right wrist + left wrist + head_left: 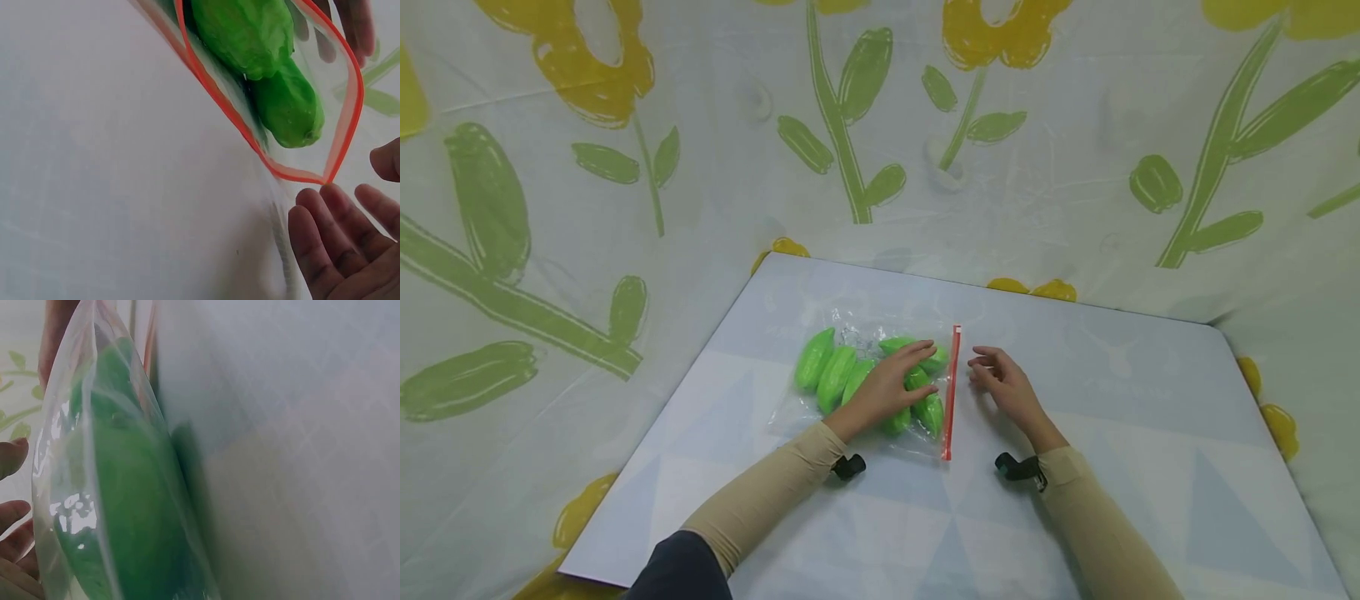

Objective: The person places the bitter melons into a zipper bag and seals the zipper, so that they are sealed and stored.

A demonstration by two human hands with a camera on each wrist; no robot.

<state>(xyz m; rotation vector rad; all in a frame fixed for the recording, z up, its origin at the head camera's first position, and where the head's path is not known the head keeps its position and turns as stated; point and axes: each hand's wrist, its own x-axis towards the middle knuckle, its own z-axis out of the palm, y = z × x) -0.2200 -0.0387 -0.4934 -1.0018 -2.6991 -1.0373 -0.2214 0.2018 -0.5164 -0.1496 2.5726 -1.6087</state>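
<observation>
A clear zip bag with a red-orange seal strip lies flat on the table. Several bright green pods fill it. My left hand rests flat on top of the bag with straight fingers. The left wrist view shows the bag and green pods close up. My right hand hovers just right of the seal strip with loosely curled fingers, holding nothing. In the right wrist view the bag mouth gapes open, with green pods inside and my right fingertips just below it.
The table is pale blue-white with faint triangles. Its far edge and left edge meet a floral cloth backdrop with yellow flowers and green leaves.
</observation>
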